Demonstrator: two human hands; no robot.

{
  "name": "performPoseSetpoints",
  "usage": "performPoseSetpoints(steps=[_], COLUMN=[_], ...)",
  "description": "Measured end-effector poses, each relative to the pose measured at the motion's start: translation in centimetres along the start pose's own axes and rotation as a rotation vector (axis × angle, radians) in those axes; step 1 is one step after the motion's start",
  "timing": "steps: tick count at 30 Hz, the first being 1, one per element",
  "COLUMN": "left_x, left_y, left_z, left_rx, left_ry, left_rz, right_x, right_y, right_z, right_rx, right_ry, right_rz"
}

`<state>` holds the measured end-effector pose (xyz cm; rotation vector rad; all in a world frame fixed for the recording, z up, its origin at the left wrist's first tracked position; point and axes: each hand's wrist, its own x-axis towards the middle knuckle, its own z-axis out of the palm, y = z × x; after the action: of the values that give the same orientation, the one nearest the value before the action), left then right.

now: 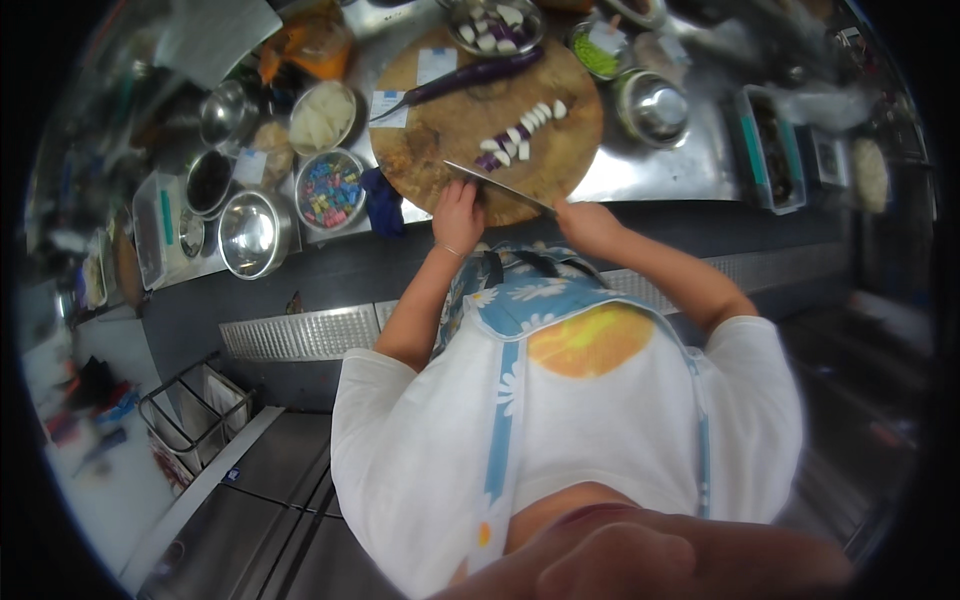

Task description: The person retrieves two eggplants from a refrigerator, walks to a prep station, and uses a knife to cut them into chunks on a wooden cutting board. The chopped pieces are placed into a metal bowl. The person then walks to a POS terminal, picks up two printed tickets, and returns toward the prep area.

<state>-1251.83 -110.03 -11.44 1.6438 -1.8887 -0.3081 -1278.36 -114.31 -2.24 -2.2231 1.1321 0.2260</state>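
My right hand (589, 225) grips the handle of a kitchen knife (504, 187), whose blade slants to the left over the near part of a round wooden chopping board (420, 161). My left hand (457, 217) is on the board's near edge, fingers together beside the blade. Whether anything lies beneath those fingers is hidden. Just beyond the blade, cut eggplant pieces (517, 135) with purple skin and white flesh form a slanting row. A whole long eggplant (476, 79) lies farther back. Behind it, more chunks fill a metal bowl (534, 43).
Left of the board are a bowl of small multicoloured pieces (328, 191), a bowl of pale slices (322, 116), a dark blue cloth (384, 204) and a metal bowl (255, 232). On the right stand a metal bowl (652, 109), a bowl of green bits (595, 54) and a plastic container (776, 150).
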Motion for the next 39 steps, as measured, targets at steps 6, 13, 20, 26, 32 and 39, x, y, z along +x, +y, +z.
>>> performPoseSetpoints(steps=[6,13,20,26,32,39], left_x=[-0.8,-1.3,-1.6,-2.0,-2.3,-2.1], left_y=[0.0,-0.3,-0.3,-0.3,-0.5,-1.1], left_z=[-0.6,-0.4,-0.6,-0.5,-0.3,-0.3], left_rx=[0.0,0.001,-0.025,-0.021,-0.012,-0.085], left_ry=[0.029,0.01,0.069,0.11,0.111,0.134], left_rz=[0.032,0.014,0.021,0.028,0.02,0.01], right_x=[-1.0,-0.6,-1.4,-3.0,-2.7,-2.2], right_y=[-0.2,-0.5,-0.9,-2.1,-2.1,0.4], right_z=[-1.3,0.2,-1.2,-3.0,-1.0,1.7], right_rx=[-0.032,-0.036,-0.08,-0.062,-0.029,0.216], right_ry=[0.078,0.065,0.036,-0.025,-0.024,0.148], right_rz=[0.052,-0.07,-0.019,0.002,0.023,0.003])
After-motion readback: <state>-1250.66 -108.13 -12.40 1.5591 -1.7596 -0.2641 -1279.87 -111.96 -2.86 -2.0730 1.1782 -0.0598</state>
